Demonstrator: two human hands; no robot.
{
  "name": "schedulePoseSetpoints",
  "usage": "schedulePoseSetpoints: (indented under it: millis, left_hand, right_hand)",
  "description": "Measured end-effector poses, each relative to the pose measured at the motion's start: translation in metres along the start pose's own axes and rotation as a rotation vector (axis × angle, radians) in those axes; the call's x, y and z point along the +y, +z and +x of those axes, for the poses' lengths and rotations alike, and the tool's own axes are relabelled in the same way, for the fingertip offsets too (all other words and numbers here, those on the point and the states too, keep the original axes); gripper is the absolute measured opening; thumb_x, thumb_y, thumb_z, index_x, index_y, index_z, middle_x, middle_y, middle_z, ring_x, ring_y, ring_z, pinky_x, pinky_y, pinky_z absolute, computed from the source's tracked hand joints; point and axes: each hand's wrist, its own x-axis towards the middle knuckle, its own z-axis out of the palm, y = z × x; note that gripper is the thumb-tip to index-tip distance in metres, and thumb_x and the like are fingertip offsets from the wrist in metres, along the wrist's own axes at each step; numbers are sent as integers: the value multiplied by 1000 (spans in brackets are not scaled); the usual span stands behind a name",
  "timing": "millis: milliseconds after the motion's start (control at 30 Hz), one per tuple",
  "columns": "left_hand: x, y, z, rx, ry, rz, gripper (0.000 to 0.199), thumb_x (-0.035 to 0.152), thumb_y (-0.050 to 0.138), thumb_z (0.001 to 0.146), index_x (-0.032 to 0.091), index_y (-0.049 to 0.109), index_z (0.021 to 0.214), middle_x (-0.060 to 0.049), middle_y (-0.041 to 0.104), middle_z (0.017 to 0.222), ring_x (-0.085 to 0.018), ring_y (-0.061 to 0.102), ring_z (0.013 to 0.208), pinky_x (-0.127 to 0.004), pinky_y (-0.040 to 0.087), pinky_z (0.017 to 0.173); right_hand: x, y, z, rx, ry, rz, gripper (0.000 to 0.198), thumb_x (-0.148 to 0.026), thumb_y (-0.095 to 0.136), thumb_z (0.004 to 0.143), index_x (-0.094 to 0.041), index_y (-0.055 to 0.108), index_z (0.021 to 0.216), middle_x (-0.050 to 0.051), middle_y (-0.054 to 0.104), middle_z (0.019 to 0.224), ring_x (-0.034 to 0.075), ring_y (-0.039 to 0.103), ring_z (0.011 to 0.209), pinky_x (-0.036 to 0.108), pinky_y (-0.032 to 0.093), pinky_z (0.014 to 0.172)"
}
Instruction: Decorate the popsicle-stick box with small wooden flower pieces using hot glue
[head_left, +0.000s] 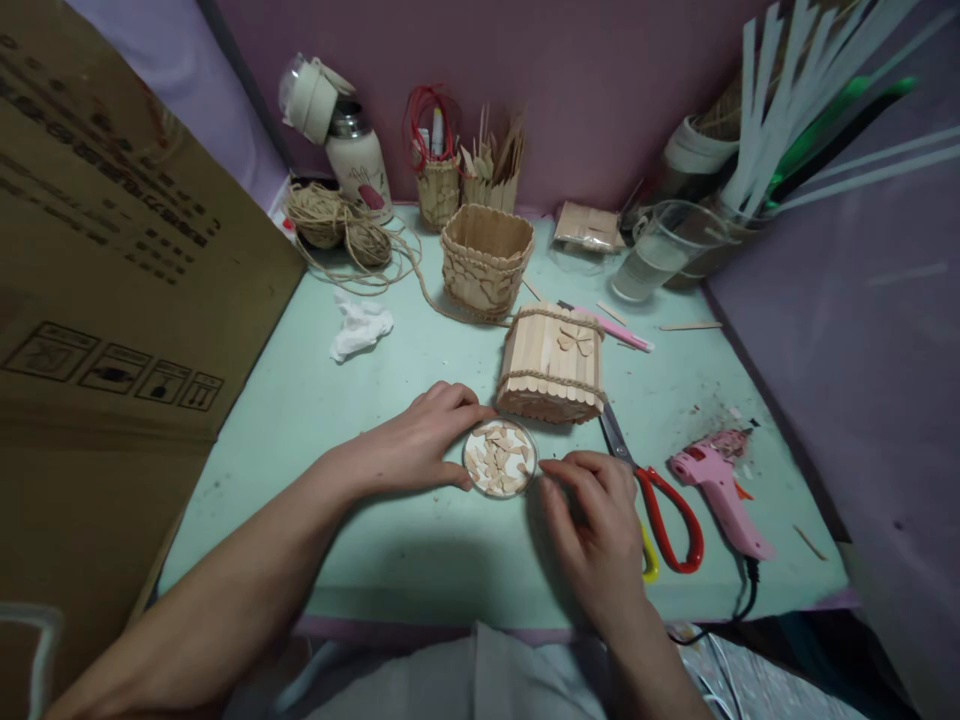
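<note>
A shallow round dish (500,492) lies on the table, with several small thin wood pieces (496,452) in it. At its left rim, my left hand (429,440) holds the dish between spread thumb and index finger. My right hand (596,510) is just right of the dish, thumb and index finger curled close together; whether anything is pinched there is too small to tell. Directly behind the dish, a wooden-stick basket (551,350) lies on its side, with twine bands and a flower-shaped wood decoration facing up.
Red-handled scissors (675,525) and a pink glue gun (724,495) lie at right. Behind are a pink cutter (619,330), a second basket (487,260), twine (322,215), a crumpled tissue (361,327), a flask (360,165) and a plastic cup (652,262). A cardboard box (112,300) borders the left.
</note>
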Motion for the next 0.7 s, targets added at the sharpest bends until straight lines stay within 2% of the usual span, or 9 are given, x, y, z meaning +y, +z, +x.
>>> schedulePoseSetpoints:
  millis: [133,200,300,433,600,667,700]
  left_hand:
    - [-5,-7,-5,2,3,-80,78,39,76,72,27,42,141,-9,50,125,-27,44,119,-43,39,102]
    - [-8,-16,-7,63,-2,-131,74,42,74,74,27,44,140,-9,52,127,-27,45,121,-44,39,103]
    - [-9,-32,-8,244,-98,-192,52,40,66,83,25,53,131,-9,58,123,-24,56,110,-40,45,95]
    - [-5,-53,-2,508,-213,-173,35,36,63,84,22,62,116,-7,68,106,-21,62,96,-35,50,81]
    - [2,-90,27,746,-236,-116,25,36,60,83,20,69,100,-6,72,95,-20,64,85,-32,49,74]
    - [3,-110,49,761,-193,-75,26,34,56,85,19,70,100,-6,73,97,-20,65,87,-31,49,76]
    - [3,-120,62,730,-164,-21,26,32,55,85,19,71,101,-6,73,100,-21,65,89,-31,49,78]
  right_hand:
    - [-5,1,3,21,-78,84,9,-11,61,89,-20,60,92,2,59,82,18,53,81,34,39,72]
    - [-10,2,9,15,-110,127,13,-11,59,90,-20,55,81,1,56,75,17,51,74,33,37,68]
    - [-17,3,22,32,-162,213,20,-8,51,92,-20,51,76,1,53,71,16,49,69,32,38,65]
    - [-27,7,38,68,-212,308,16,-6,51,90,-20,57,95,5,60,85,18,56,80,32,45,69]
    - [-32,23,41,141,-183,406,15,-8,50,90,-22,55,91,4,61,80,19,57,75,33,45,67]
    - [-30,31,39,157,-190,408,15,-8,51,89,-22,55,87,3,61,76,18,57,72,32,45,65]
    - [-29,36,38,163,-194,403,15,-8,51,89,-22,54,86,3,61,75,18,57,71,32,45,64]
